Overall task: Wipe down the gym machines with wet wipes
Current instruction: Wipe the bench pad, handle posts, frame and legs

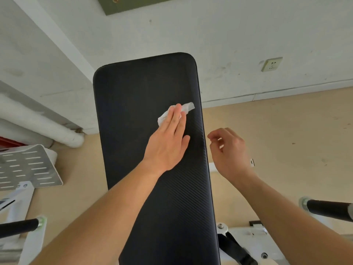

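A long black padded bench pad [137, 104] of a gym machine runs from the bottom of the view up toward the wall. My left hand [170, 142] lies flat on its right half, straight fingers pressing a crumpled white wet wipe [188, 107] against the pad. The wipe sticks out beyond my fingertips and to their left. My right hand [229, 150] hovers just past the pad's right edge, fingers loosely curled and holding nothing.
Black foam-covered bars jut in at the lower left [19, 226] and lower right [328, 208]. A perforated white metal plate [26, 167] stands at the left. White pipes [38, 123] run along the wall base. A wall socket [271, 64] is at the upper right. Beige floor surrounds the machine.
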### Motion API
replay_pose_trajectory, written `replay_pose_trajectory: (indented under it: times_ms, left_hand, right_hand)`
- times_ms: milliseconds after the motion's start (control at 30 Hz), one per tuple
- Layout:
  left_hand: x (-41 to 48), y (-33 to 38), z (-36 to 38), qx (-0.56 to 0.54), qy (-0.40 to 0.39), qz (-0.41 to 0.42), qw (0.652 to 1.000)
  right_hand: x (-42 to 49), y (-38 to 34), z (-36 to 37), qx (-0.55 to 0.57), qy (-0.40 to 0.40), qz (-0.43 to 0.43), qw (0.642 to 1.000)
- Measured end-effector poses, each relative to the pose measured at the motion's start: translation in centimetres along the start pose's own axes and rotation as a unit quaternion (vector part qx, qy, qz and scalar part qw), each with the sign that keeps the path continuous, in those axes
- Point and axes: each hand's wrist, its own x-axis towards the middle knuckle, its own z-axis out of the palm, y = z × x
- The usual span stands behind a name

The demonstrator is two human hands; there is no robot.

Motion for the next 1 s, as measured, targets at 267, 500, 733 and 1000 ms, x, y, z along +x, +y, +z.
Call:
replay_pose_trajectory:
  times_ms: [267,500,733,1000]
  left_hand:
    - [11.8,-2.3,-4.0,-0.044,-0.021,-0.009,0.999]
    - [4.8,1.2,-1.2,0.063,0.017,0.148,0.987]
    - [6.9,-0.4,-2.5,0.006,0.020,0.106,0.994]
    - [2.0,0.9,1.4,-0.072,0.023,0.101,0.992]
  right_hand:
    - [2.1,2.2,-0.6,0.017,-0.013,0.033,0.999]
    - [0.1,3.3,-0.3,-0.012,-0.021,0.030,0.999]
    - [-1.4,3.4,0.6,-0.029,-0.050,0.017,0.998]
    - [-1.9,4.3,1.2,-0.046,-0.030,0.019,0.998]
